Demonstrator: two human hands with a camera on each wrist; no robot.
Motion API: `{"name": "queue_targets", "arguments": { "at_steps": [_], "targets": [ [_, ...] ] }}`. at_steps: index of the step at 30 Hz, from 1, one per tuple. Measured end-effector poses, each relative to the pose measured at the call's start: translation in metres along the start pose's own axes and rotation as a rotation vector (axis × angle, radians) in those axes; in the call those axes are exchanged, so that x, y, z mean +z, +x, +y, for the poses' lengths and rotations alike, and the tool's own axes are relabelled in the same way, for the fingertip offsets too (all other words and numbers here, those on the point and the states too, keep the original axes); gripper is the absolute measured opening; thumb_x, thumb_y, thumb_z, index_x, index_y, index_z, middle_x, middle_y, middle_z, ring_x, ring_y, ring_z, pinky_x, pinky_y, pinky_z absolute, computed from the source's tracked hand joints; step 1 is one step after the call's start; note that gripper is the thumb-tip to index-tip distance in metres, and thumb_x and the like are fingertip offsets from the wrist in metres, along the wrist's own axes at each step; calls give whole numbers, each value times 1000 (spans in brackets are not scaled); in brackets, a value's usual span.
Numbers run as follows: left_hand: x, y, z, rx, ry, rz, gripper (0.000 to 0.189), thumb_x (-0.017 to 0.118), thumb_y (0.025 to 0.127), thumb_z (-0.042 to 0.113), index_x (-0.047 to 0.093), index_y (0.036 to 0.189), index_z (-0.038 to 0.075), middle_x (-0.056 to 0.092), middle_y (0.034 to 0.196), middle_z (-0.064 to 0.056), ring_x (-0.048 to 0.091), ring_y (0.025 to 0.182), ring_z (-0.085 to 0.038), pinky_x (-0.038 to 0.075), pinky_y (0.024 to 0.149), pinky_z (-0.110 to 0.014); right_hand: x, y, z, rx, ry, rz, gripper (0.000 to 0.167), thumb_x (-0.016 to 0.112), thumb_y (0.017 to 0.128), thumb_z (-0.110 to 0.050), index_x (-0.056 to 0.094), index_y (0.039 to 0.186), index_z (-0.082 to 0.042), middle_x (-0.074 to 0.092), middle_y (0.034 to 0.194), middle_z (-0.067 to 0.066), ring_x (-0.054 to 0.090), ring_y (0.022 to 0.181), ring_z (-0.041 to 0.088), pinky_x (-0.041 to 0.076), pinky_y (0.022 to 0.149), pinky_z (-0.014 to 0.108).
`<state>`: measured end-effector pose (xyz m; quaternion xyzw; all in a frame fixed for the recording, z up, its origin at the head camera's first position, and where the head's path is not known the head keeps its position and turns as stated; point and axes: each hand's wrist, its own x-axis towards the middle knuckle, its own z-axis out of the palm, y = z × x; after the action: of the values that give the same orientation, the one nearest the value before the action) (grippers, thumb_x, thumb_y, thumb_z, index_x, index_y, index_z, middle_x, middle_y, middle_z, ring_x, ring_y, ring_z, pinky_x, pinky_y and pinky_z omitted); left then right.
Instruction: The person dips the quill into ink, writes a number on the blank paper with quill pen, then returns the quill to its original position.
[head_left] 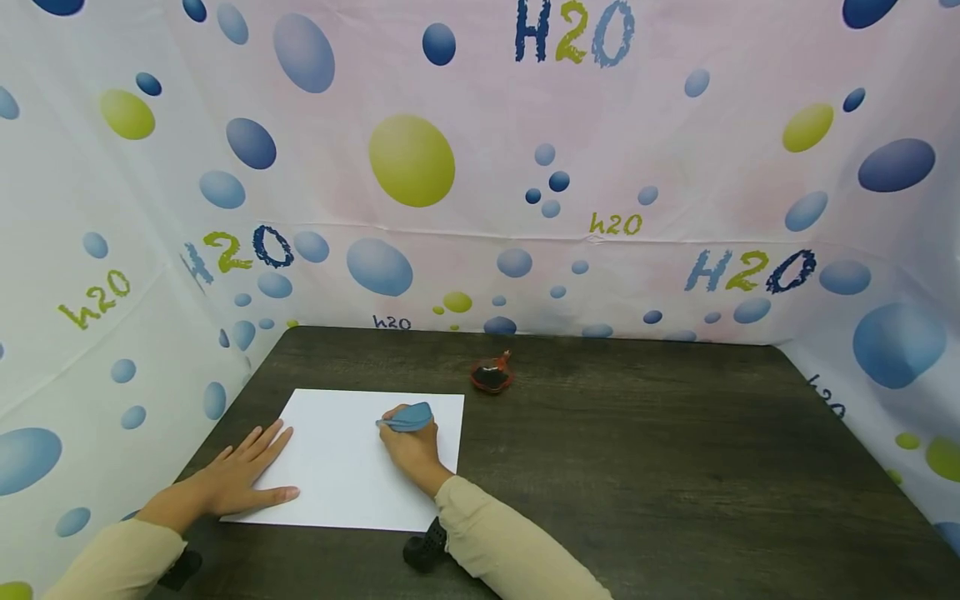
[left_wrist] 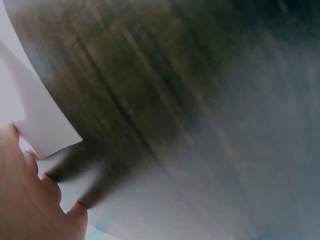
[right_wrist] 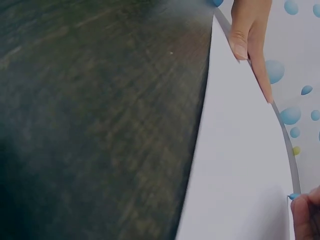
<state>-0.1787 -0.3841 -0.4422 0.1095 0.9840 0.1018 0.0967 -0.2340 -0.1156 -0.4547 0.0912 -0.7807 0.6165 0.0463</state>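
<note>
A plain white sheet of paper (head_left: 337,475) lies on the left part of the dark table. My right hand (head_left: 415,452) is over the sheet's right half and pinches a blue feather-shaped quill pen (head_left: 412,417). In the right wrist view the quill's blue tip (right_wrist: 294,196) shows by the fingertips, close to the paper; whether it touches is unclear. Fingers spread, my left hand (head_left: 232,483) rests at the sheet's left edge, thumb on the paper. The left wrist view shows that hand (left_wrist: 30,200) beside a corner of the paper.
Beyond the sheet's far right corner stands a small reddish pot (head_left: 492,374) with dark contents. The dark wooden table (head_left: 637,467) stretches to the right. A white cloth backdrop (head_left: 480,108) with coloured dots encloses the back and sides.
</note>
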Motion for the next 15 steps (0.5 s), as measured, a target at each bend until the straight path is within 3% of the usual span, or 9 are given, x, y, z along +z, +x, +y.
{"name": "queue_targets", "arguments": {
  "at_steps": [7, 15],
  "targets": [
    [3, 0, -1, 14, -3, 8, 92, 63, 82, 56, 27, 148, 3, 17, 155, -26, 16, 136, -57, 12, 98, -78, 1, -3, -2, 24, -20, -53, 4, 69, 82, -6, 71, 85, -7, 73, 79, -1, 60, 65, 2, 48, 61, 21],
    [0, -3, 0, 24, -19, 17, 92, 64, 83, 55, 26, 149, 3, 17, 155, -26, 15, 136, -57, 12, 98, -78, 4, -6, -4, 32, 28, -89, 3, 72, 81, -5, 71, 84, -5, 72, 74, -1, 60, 64, 1, 49, 61, 18]
  ]
}}
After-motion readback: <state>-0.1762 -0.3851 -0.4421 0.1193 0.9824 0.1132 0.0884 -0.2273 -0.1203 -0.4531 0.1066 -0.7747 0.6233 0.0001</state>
